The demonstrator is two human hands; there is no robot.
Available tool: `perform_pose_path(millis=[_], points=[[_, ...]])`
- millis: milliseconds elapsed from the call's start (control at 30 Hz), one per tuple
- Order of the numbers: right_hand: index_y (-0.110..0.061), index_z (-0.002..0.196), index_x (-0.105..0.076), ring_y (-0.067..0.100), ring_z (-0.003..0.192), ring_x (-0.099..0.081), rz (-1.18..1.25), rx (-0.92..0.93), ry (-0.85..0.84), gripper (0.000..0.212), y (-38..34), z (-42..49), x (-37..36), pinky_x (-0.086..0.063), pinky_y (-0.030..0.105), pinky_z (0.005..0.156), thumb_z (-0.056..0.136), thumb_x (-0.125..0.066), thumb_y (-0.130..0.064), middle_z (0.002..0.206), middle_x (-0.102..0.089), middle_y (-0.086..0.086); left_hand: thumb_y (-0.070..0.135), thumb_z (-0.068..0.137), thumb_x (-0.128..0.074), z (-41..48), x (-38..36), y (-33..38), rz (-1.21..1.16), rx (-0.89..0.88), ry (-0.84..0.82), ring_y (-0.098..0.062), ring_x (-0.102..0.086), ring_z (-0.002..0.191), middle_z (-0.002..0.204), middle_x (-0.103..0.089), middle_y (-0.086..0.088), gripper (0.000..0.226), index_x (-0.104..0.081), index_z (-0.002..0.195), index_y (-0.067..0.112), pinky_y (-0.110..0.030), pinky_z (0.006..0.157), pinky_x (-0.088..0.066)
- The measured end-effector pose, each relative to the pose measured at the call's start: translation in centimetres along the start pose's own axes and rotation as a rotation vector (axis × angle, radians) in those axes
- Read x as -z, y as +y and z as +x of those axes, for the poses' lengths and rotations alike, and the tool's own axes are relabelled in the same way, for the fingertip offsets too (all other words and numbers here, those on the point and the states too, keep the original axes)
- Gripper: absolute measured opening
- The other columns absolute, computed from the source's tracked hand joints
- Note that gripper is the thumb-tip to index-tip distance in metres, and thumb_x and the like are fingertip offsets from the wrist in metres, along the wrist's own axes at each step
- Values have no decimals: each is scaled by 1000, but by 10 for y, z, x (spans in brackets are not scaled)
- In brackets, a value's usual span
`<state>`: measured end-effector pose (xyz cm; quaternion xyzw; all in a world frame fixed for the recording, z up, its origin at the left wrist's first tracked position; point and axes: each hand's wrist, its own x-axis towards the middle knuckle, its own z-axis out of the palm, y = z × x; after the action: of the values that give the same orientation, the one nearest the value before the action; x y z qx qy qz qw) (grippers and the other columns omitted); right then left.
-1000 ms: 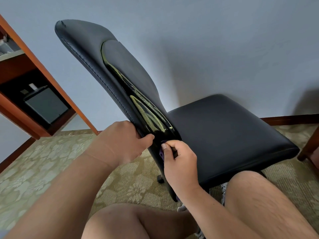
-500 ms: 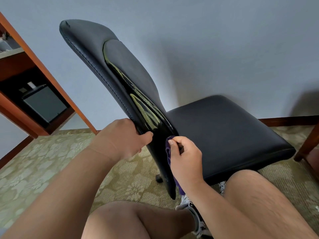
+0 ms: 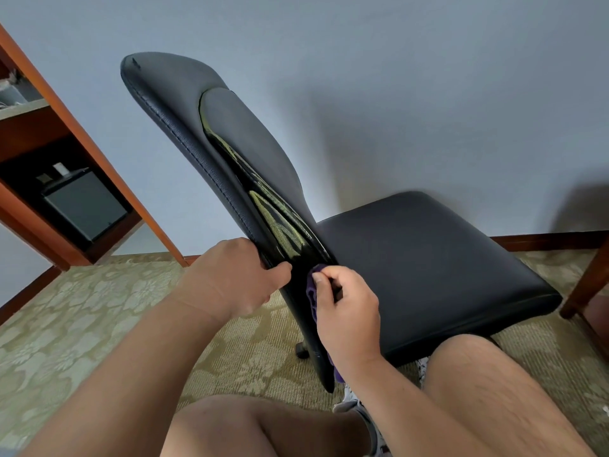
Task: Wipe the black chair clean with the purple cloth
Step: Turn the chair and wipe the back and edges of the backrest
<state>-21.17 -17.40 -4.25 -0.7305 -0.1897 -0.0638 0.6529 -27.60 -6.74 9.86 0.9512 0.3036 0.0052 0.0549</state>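
The right grip (image 3: 346,311), pinching the purple cloth (image 3: 311,291) against the glossy lower back of the black chair (image 3: 412,258), has slid a little while the left grip (image 3: 237,278) stays curled round the backrest edge, so wiping continues there.

purple cloth (image 3: 310,291): mostly behind right hand (image 3: 349,313) | left hand (image 3: 235,278) fingers: behind black chair (image 3: 174,94) edge
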Motion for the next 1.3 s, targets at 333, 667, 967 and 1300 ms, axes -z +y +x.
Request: perform_pose_path(millis=[333,667,967,1300], points=[[-30,86,-66,3,71,-64,276,-126,97,8,-22,3,17,-45,10,60,92,-68,-27,77,-67,-16,39,97,-42,-2,1,0,92,-37,-12,-19,-60,72,79,-62,3,43,-43,63,64,-40,68,-59],[-21,83,-65,26,73,-74,813,-603,128,12,-50,33,43,-59,35,56,89,-75,-20,80,-72,8,62,86,-46,-6,-5,-2,13,5,44,-18,-61,60,66,-62,-2,52,-64,63,19,-30,53,-50],[-28,92,-75,9,79,-72,664,-273,35,13,-56,60,25,-60,31,76,91,-71,-15,86,-72,-9,58,89,-46,-9,-4,1,3,-19,22,-18,-61,69,73,-64,-1,43,-61,59,30,-37,66,-56],[-17,119,-72,10,110,-62,79,219,-60,26,14,19,21,-53,33,94,94,-67,-17,119,-61,-12,51,89,-50,-2,-6,-1,17,-27,56,-20,-63,64,67,-62,-4,34,-59,58,41,-37,63,-57]])
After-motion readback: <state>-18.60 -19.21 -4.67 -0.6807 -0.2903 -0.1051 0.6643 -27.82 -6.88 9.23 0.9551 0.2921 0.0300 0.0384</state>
